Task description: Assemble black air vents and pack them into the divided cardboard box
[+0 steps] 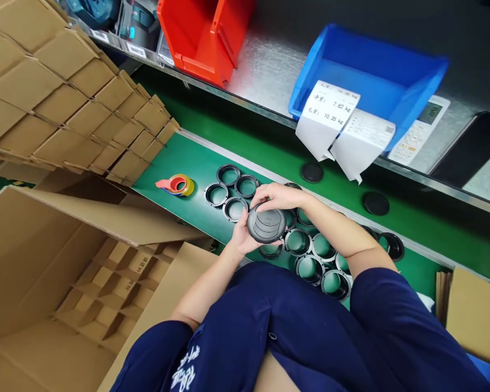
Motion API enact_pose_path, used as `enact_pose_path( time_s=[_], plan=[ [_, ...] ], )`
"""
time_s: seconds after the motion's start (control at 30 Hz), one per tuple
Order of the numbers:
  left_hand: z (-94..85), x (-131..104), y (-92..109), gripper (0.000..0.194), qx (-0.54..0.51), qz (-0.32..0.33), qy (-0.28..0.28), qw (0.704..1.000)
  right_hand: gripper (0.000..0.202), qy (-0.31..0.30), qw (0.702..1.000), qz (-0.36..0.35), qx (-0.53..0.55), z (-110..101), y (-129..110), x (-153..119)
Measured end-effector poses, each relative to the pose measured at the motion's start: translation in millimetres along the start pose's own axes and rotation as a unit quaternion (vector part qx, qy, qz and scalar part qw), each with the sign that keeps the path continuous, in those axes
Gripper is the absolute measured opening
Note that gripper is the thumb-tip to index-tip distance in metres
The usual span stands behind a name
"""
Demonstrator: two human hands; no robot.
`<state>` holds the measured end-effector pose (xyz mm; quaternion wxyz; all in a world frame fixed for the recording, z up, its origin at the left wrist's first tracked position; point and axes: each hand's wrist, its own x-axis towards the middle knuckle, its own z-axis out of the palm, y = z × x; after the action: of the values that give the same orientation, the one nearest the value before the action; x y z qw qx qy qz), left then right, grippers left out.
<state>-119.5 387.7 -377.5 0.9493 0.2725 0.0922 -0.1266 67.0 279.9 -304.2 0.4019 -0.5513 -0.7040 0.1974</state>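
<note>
Both hands meet at a round black lidded part [267, 224] above the green table. My left hand [245, 235] supports it from the left and below, with the thumb at its rim. From above, my right hand [274, 197] has its fingers bent over the part's upper edge. Several black rings [234, 209] stand on the table just left of the hands. More open black rings [309, 268] lie to the right, below my right forearm. Two flat black discs, one near [312, 172] and one farther right [375, 203], rest on the green strip behind.
An open carton [32, 245] with cardboard dividers is at the left, below stacked dividers [65, 92]. Tape rolls [187, 186] sit on the table. A red bin [208, 38] and a blue bin [363, 71] with paper labels occupy the shelf.
</note>
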Motion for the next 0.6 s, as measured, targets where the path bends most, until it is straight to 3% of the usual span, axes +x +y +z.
enact_pose_path(
  time_s=[0.07,0.13,0.2,0.3,0.4,0.6],
  plan=[
    [8.4,-9,-17,0.084,0.002,0.024,-0.009,1.000,0.032,0.156,0.987,0.023,-0.016,15,-16,-27],
    [17.4,-18,-27,0.085,-0.001,0.047,-0.011,0.999,0.032,0.313,0.948,0.028,-0.045,34,-31,-54],
    [26.2,-28,-32,0.084,-0.010,0.072,-0.001,0.997,0.033,0.381,0.921,0.012,-0.076,55,-44,-75],
    [36.1,-42,-37,0.075,-0.027,0.118,0.029,0.992,0.035,0.348,0.928,-0.016,-0.135,88,-52,-93],
    [40.0,-52,-43,0.067,-0.029,0.153,0.051,0.986,0.038,0.325,0.925,-0.023,-0.196,109,-51,-93],
    [38.5,-66,-54,0.061,-0.016,0.172,0.077,0.982,0.037,0.289,0.933,-0.039,-0.211,117,-52,-81]
  ],
)
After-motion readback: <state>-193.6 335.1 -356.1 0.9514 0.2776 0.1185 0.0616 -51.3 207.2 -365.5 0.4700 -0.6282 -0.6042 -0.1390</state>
